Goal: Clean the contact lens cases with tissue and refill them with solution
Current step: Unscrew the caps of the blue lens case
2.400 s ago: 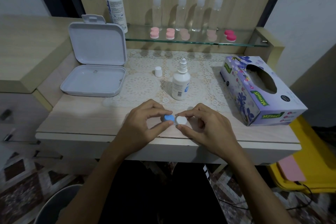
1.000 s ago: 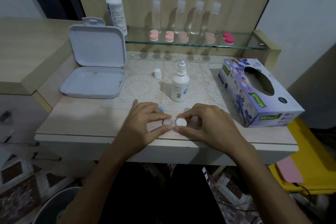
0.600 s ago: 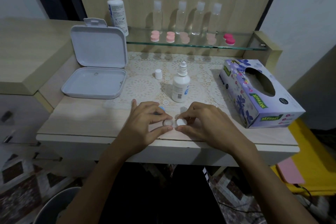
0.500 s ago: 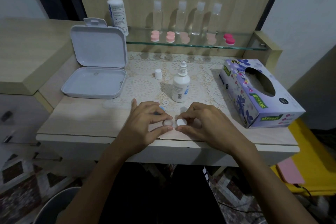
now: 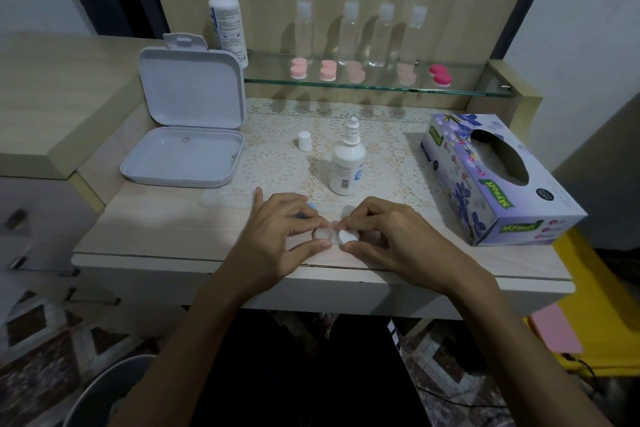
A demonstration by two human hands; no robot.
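Note:
A white contact lens case (image 5: 331, 235) lies near the table's front edge between my hands. My left hand (image 5: 280, 236) pinches its left well, which stands uncapped. My right hand (image 5: 391, 239) pinches the white cap (image 5: 348, 236) on the right well with thumb and forefinger. A blue cap (image 5: 312, 207) lies on the table just behind my left hand, mostly hidden. Behind the hands, a small solution bottle (image 5: 347, 166) stands uncapped on the lace mat, with its white cap (image 5: 304, 140) to its left. A purple tissue box (image 5: 485, 180) sits at the right.
An open white plastic box (image 5: 187, 135) sits at the left. The glass shelf (image 5: 381, 87) carries several pink lens cases, several clear bottles and a tall white solution bottle (image 5: 225, 10). A grey bin (image 5: 104, 388) stands on the floor at the lower left.
The blue cap has come off the left well and now lies behind my left hand. Both hands have kept their hold on the case for the last second.

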